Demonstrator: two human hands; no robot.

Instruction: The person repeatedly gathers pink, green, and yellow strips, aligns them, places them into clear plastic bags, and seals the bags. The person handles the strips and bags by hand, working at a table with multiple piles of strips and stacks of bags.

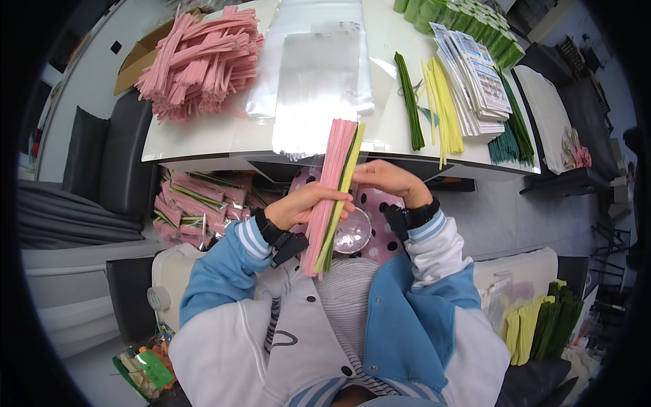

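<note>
A long bundle of pink, dark green and yellow pipe cleaners (332, 163) slants upright in front of my chest. My left hand (305, 203) is closed around its middle, with the thumb across the front. From the right, my right hand (390, 180) reaches in with bent fingers closed at the bundle's yellow edge; its fingertips are partly hidden. Behind the bundle, over a pink dotted cloth (383, 230), sits a round clear shiny object (352, 232), partly covered.
On the white table (224, 139) lie a pink pipe cleaner pile (203, 61), clear plastic bags (319, 74), green bundles (409, 102), yellow ones (444, 108), scissors (415, 88) and printed cards (471, 81). Green rolls (468, 24) stand at the back. Bagged bundles (200, 203) lie lower left.
</note>
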